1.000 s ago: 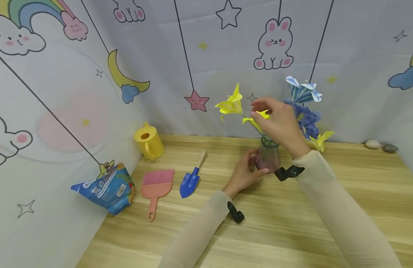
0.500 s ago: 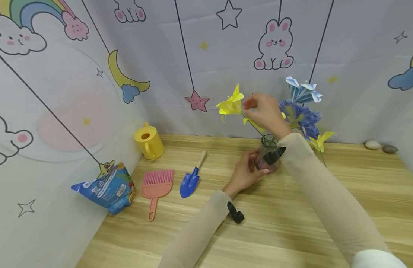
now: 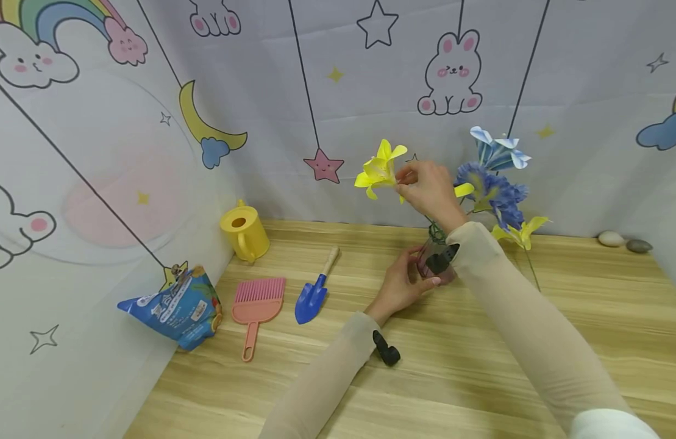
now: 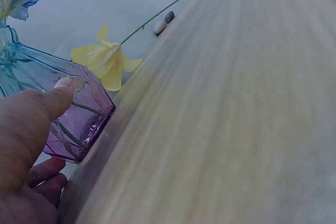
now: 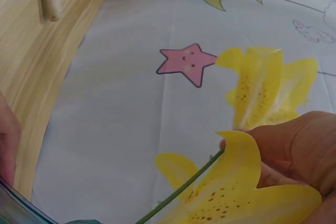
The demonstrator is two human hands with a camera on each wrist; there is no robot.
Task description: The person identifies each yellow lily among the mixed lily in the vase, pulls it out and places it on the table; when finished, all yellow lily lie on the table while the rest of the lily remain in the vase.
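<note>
A glass vase, bluish at the neck and purple at the base, stands on the table with green stems inside. My left hand grips its lower part, the thumb on the near side in the left wrist view. Above the vase, my right hand pinches a yellow lily at the base of its bloom. A second yellow lily sits just below that hand in the right wrist view. Blue flowers rise behind the right wrist. Another yellow lily lies loose on the table beyond the vase.
To the left are a blue toy shovel, a pink dustpan-shaped brush, a yellow watering can and a blue snack-style bag. Two pebbles lie at the back right, by the patterned cloth wall.
My right hand has shifted left from the lower lily to the base of the upper one. That bloom has turned slightly. My left hand stays on the vase.
</note>
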